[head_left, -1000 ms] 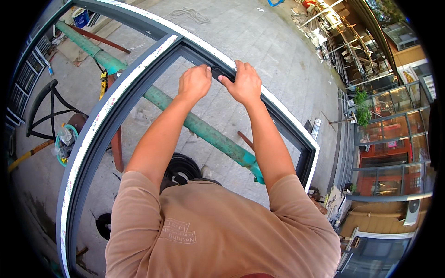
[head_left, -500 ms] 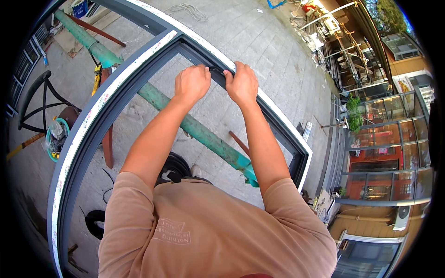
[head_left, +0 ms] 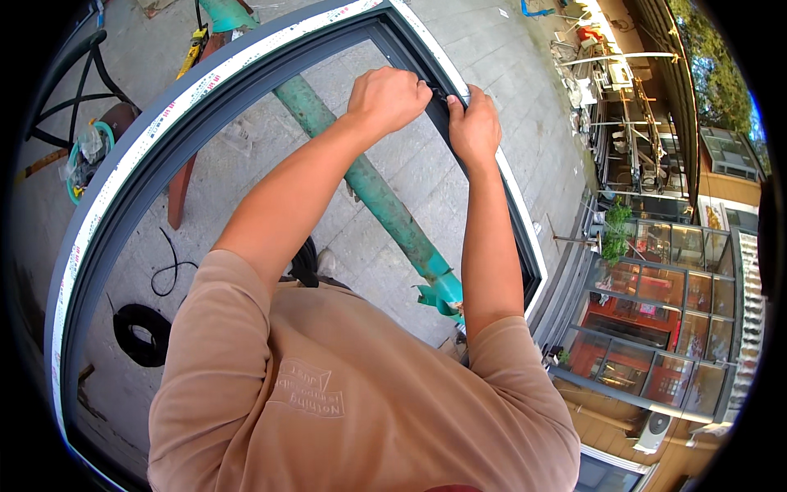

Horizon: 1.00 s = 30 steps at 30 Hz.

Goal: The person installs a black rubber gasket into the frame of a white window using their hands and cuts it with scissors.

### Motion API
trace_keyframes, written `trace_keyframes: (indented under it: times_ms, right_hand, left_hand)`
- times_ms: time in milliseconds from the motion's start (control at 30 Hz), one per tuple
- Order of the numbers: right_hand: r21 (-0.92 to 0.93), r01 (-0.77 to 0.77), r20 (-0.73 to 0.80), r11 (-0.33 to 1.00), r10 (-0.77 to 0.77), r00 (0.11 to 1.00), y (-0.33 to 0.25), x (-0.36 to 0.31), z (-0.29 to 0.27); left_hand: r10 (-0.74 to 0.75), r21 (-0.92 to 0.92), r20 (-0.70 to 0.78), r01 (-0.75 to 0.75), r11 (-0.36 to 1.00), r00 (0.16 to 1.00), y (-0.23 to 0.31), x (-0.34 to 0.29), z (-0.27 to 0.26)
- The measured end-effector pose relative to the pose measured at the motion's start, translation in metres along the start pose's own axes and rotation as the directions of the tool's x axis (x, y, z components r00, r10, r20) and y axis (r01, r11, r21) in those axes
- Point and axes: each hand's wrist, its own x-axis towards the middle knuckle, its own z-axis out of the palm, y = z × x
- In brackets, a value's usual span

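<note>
A large dark grey window frame (head_left: 147,156) with white protective tape along its outer face lies across in front of me. My left hand (head_left: 387,98) is closed in a fist on a thin black rubber strip (head_left: 437,92) at the frame's far right rail. My right hand (head_left: 474,125) presses fingers and thumb onto the same strip where it meets the rail's groove. The two hands almost touch. Most of the strip is hidden under my fingers.
A long green metal beam (head_left: 369,189) lies on the paved ground under the frame. A coil of black strip (head_left: 141,334) lies at the lower left. A black metal chair (head_left: 61,98) stands at the left. Glass shopfronts (head_left: 656,287) are at the right.
The view has swung so the frame and my hands sit further right and higher. Both hands have stayed together on the black strip, shifted a little along the rail.
</note>
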Motion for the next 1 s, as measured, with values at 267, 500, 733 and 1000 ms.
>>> trace_keyframes:
  times_ms: [267, 500, 733, 1000]
  right_hand:
    - [-0.022, 0.006, 0.034, 1.000, -0.005, 0.999, 0.002, 0.003, -0.002]
    - [-0.026, 0.003, 0.065, 1.000, -0.001, 0.998, 0.005, 0.003, -0.002]
    - [-0.041, 0.045, 0.091, 0.998, -0.042, 0.995, -0.002, -0.002, -0.010]
    - [-0.175, 0.098, -0.008, 0.980, -0.101, 0.995, -0.008, -0.007, -0.004]
  left_hand:
    - [0.093, -0.100, -0.010, -0.094, 0.991, 0.996, 0.001, -0.003, -0.007]
    - [-0.119, -0.122, 0.094, 0.130, 0.984, 0.988, -0.015, 0.010, 0.006]
    - [-0.074, -0.066, 0.057, 0.077, 0.995, 0.996, -0.014, 0.008, 0.011]
    - [0.008, -0.053, 0.002, -0.008, 0.999, 1.000, -0.012, 0.012, 0.014]
